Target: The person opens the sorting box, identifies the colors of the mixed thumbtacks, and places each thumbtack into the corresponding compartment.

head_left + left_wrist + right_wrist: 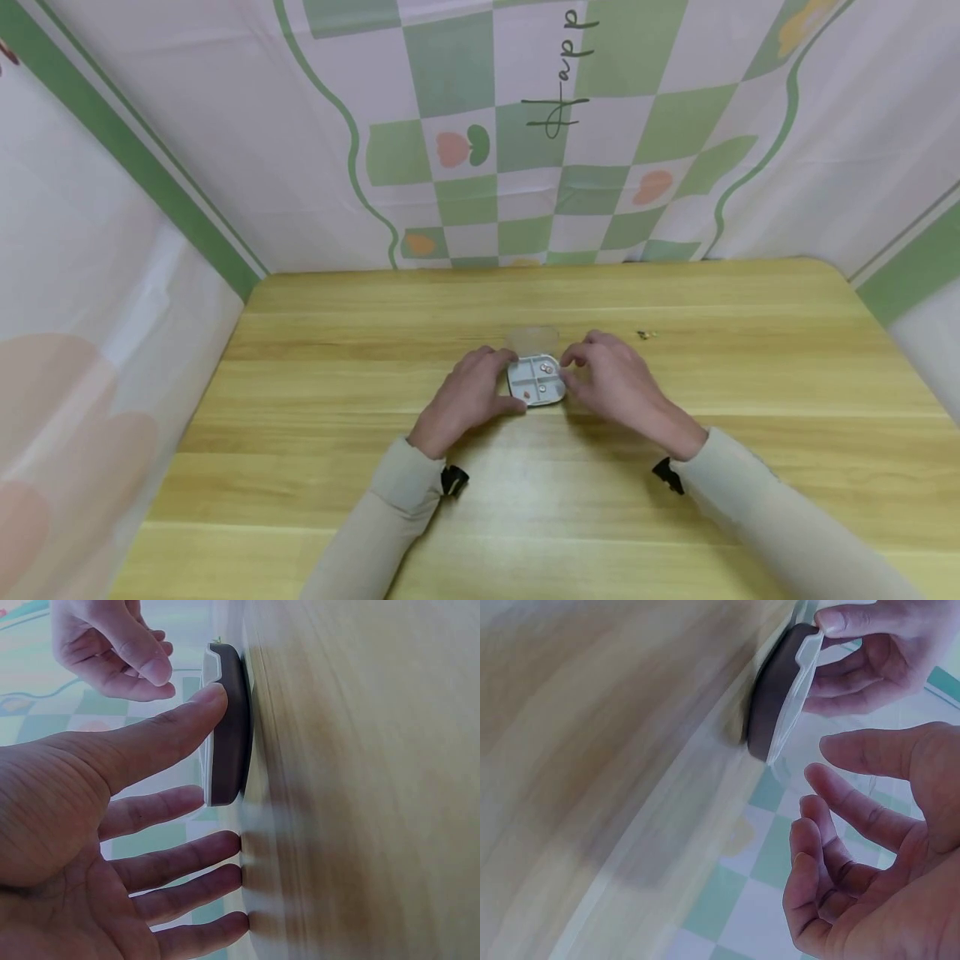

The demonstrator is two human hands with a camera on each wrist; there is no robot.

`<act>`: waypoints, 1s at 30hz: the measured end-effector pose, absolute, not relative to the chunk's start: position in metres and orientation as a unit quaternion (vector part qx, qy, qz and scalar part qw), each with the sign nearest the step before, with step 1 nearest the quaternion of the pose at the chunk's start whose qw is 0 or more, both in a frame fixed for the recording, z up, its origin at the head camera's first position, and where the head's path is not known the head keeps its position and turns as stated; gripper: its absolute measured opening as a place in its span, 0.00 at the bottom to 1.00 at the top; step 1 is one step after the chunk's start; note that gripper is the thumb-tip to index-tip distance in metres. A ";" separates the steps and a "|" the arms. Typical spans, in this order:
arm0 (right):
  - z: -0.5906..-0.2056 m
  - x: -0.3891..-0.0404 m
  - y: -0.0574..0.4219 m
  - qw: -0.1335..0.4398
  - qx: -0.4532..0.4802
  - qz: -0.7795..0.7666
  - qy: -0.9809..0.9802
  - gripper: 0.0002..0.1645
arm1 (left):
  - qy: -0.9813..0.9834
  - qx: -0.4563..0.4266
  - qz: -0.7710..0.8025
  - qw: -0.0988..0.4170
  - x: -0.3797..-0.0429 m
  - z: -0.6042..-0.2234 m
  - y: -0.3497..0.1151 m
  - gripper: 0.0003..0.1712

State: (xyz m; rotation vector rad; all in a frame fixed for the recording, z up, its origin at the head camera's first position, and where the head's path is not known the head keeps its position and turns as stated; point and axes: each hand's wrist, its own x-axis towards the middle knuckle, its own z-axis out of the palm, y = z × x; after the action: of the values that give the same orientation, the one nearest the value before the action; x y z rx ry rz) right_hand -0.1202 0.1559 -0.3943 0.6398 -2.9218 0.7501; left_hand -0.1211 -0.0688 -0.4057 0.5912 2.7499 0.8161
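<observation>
On the table [300,467], the left hand [468,387] pinches a small box [521,369] between thumb and forefinger; the right hand [615,383] hangs just beside the box's right end, relaxed, with nothing visible in its fingertips. The box lies flat between the hands and is likely light, stiff and smooth enough to skid when nudged, so its outer walls seem the place to take hold. The see-through lid [533,337], laid back beyond it, looks thin and might crack if leaned on. The ring-like pieces [547,368] in the far right compartment, the reddish bit [527,395] in the near left one and the loose bits [643,335] on the table are probably hard and nearly weightless, best taken by fingertips.

Only the head view shows the compartments, their contents and the loose bits. The left wrist view adds the box's dark side wall [231,742], thumb at its rim; the right wrist view reveals the gap between right thumb and forefinger.
</observation>
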 end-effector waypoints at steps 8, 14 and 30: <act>-0.393 -0.124 0.169 0.024 0.183 0.239 -0.953 0.07 | 0.932 0.196 0.286 0.108 -0.122 -0.409 -0.068 0.39; -0.394 -0.126 0.179 0.013 0.166 0.239 -0.957 0.08 | 0.932 0.191 0.285 0.113 -0.121 -0.410 -0.068 0.40; -0.396 -0.139 0.206 0.033 0.146 0.219 -0.964 0.11 | 0.934 0.191 0.282 0.109 -0.121 -0.409 -0.069 0.40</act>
State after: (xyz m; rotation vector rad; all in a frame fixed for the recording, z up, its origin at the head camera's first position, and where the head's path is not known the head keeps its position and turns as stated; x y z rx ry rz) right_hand -0.1393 0.2061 -0.3960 0.4481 -2.9678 0.6729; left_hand -0.1209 -0.0690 -0.4087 0.5618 2.7460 0.8286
